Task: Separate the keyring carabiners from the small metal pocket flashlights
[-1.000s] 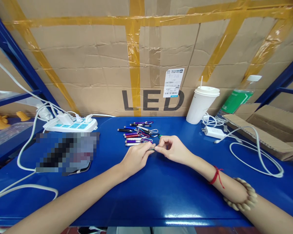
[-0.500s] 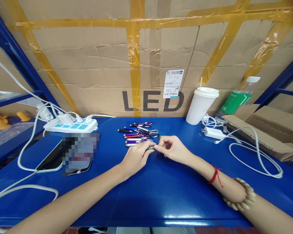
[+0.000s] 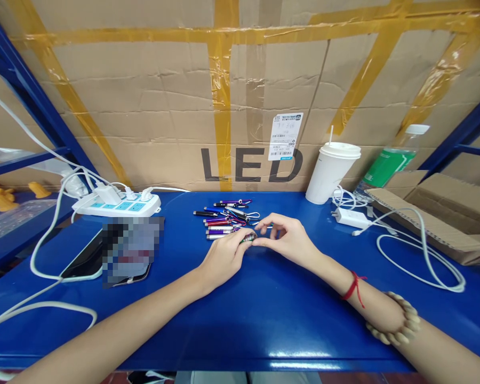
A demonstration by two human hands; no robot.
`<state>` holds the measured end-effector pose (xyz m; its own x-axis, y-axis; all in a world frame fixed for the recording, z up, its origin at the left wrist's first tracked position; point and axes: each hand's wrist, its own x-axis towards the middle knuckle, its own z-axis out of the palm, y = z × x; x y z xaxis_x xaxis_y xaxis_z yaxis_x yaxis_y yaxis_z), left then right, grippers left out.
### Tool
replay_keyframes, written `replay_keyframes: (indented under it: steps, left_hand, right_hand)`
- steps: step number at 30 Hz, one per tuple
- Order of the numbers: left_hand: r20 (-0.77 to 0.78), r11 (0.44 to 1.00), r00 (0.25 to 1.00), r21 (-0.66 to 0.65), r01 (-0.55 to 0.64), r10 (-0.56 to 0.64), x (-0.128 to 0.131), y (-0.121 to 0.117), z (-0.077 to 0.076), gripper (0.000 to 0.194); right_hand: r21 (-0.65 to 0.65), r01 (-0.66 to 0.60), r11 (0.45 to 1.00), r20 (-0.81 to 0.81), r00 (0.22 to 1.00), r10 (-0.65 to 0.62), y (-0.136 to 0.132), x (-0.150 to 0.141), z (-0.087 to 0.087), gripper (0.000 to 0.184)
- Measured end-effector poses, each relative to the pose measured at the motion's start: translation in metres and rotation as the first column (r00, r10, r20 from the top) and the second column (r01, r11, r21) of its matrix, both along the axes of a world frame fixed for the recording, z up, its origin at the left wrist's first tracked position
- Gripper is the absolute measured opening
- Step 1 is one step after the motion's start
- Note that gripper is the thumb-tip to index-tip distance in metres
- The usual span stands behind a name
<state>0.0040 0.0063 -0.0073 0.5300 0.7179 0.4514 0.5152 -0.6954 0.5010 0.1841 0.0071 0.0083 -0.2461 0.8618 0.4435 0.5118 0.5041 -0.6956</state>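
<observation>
My left hand [image 3: 224, 255] is closed around a small green penlight [image 3: 248, 238], of which only the end shows past the fingers. My right hand [image 3: 288, 237] is just right of it, fingers spread and curved, the thumb tip at or very near the penlight's end. Nothing visible is gripped in the right hand. Just beyond both hands lies a loose group of slim metal penlights [image 3: 220, 231] in black, blue, red, purple and silver, several with little clips or cord loops.
A power strip [image 3: 148, 205] with white cables and two phones [image 3: 84, 258] lie on the left of the blue table [image 3: 240, 320]. On the right stand a white lidded cup [image 3: 328, 173], a bottle [image 3: 390, 165], a charger [image 3: 352, 218] with its cable and an open cardboard box [image 3: 436, 218].
My right hand's fingers have opened from a pinch at the penlight's end and lifted slightly. My left hand keeps its hold in nearly the same place.
</observation>
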Motion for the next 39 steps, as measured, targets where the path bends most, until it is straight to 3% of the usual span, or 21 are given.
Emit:
replay_keyframes:
  steps: [4,9,20,27,39]
  left_hand:
    - [0.003,0.999,1.000,-0.050,0.022,-0.022,0.0006,-0.0022,0.0036,0.020]
    - [-0.044,0.995,0.996,-0.061,0.076,-0.078,-0.0020,-0.0026,0.0044,0.018]
    - [-0.006,0.968,0.983,-0.176,0.179,-0.183,-0.0069,-0.0032,0.0042,0.008]
    - [-0.002,0.986,0.990,-0.091,0.141,-0.142,-0.0074,-0.0029,0.0001,0.006]
    - [0.026,0.993,0.997,0.091,0.074,-0.076,-0.0044,-0.0007,0.0001,0.008]
  right_hand:
    - [0.071,-0.098,0.993,-0.095,0.990,0.105,-0.0007,-0.0010,0.0020,0.025]
    - [0.026,-0.190,0.981,-0.171,0.966,0.192,-0.0016,-0.0024,0.0026,0.026]
    - [0.042,-0.237,0.971,-0.111,0.964,0.240,-0.0032,-0.0024,0.0003,0.032]
    - [-0.009,-0.192,0.981,-0.050,0.980,0.191,-0.0036,-0.0033,-0.0036,0.035]
    - [0.024,-0.123,0.992,-0.034,0.992,0.123,-0.0045,-0.0051,-0.0071,0.035]
